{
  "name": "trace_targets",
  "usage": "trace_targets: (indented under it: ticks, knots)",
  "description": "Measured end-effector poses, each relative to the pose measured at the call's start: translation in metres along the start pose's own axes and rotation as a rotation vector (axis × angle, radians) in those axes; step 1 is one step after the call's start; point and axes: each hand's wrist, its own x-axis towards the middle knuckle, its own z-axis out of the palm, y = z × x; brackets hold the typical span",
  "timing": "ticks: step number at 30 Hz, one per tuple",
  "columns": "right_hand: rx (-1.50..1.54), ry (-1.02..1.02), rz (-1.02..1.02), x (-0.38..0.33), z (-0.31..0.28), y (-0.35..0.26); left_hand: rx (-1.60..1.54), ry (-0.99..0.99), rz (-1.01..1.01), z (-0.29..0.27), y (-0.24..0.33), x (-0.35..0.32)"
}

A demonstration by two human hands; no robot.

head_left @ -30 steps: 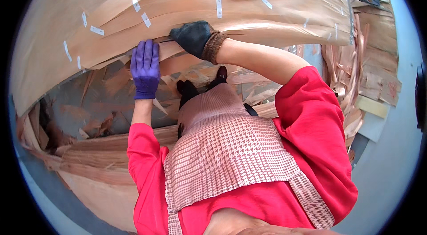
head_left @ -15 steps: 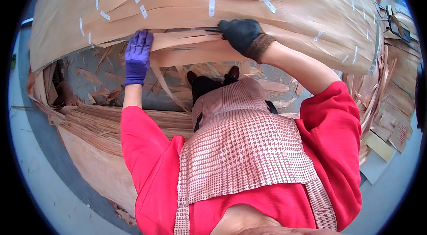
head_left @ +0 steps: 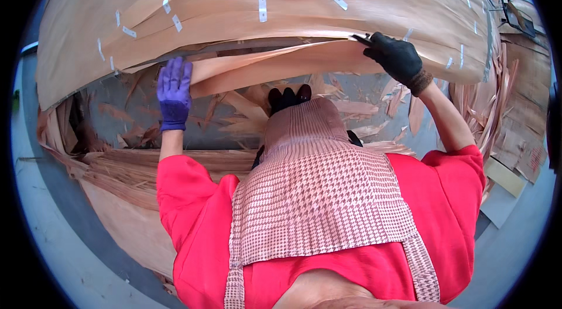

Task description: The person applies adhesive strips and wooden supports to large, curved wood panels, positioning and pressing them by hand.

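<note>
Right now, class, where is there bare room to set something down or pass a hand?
Free: the floor right of the pale board; the taped sheet left of its tape strips. A hand might pass through the gap between that sheet and the veneer strip, between left hand and right hand. Crowded: around the shoes, among scraps.

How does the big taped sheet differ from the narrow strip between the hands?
Size: the taped sheet is broad and fills the top of the view; the strip is a narrow band.
Surface: the taped sheet carries scattered white tape pieces; none show on the strip.
Pose: the taped sheet lies spread out, while the strip twists and bows away, a dark gap between them.
Both are thin, tan and wood-like.
</note>
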Motion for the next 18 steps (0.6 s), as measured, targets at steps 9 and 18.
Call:
trace_targets:
  ticks: [9,18]
  knots:
    - [-0.036,0.120,-0.049,0.004,0.022,-0.007,-0.114,-0.112,0.018,0.000,0.009,-0.028]
    - [-0.160,0.070,-0.104,0.022,0.035,-0.016,-0.091,-0.107,0.095,0.005,0.003,-0.021]
